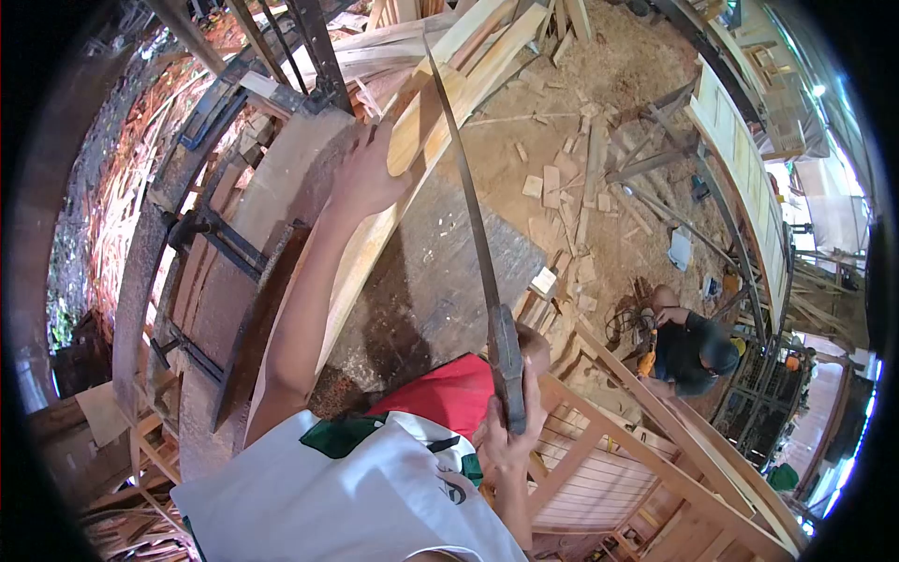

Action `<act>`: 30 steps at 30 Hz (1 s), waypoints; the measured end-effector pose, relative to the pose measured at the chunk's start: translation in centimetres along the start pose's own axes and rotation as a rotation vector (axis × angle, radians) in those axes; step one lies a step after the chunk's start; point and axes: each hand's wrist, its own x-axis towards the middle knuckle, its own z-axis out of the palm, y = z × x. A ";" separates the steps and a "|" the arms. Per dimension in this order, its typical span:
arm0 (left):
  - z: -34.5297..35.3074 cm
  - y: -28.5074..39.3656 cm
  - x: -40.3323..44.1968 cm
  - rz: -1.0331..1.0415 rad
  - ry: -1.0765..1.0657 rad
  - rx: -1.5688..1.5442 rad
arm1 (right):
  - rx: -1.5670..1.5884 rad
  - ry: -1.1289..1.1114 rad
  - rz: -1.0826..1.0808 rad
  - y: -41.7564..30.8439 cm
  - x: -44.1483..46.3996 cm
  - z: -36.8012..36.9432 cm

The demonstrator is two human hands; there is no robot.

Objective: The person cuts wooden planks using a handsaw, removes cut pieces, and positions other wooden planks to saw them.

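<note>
While the left hand spreads on the plank, the right hand grips the handle, likely the surest hold, its long blade near the plank probably springy.

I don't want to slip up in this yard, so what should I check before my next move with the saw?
1. Saw held by its handle: ok, right hand wrapped around it.
2. Left hand on the planks: ok.
3. Left hand beside the blade, not across its line: ok.
4. Blade teeth against the wood: cannot tell; the blade only crosses the planks in this view.
5. Co-worker away from the blade: ok, low down off to the right.
6. Floor free of offcuts: not ok, many scattered.
</note>
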 end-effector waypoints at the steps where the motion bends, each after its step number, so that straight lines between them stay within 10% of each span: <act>1: 0.2 -0.1 0.1 -0.001 0.000 0.001 | 0.004 -0.006 -0.004 0.2 0.2 0.3; 10: -1.0 1.4 -0.5 0.020 -0.018 -0.039 | 0.171 -0.164 0.012 -5.3 26.0 9.1; 23: 0.1 0.8 -0.1 0.027 0.090 0.088 | -0.004 -0.196 0.065 0.3 -2.4 -3.0; 30: -0.7 0.8 0.2 -0.032 -0.046 0.056 | 0.278 -0.150 -0.151 -4.9 28.8 12.1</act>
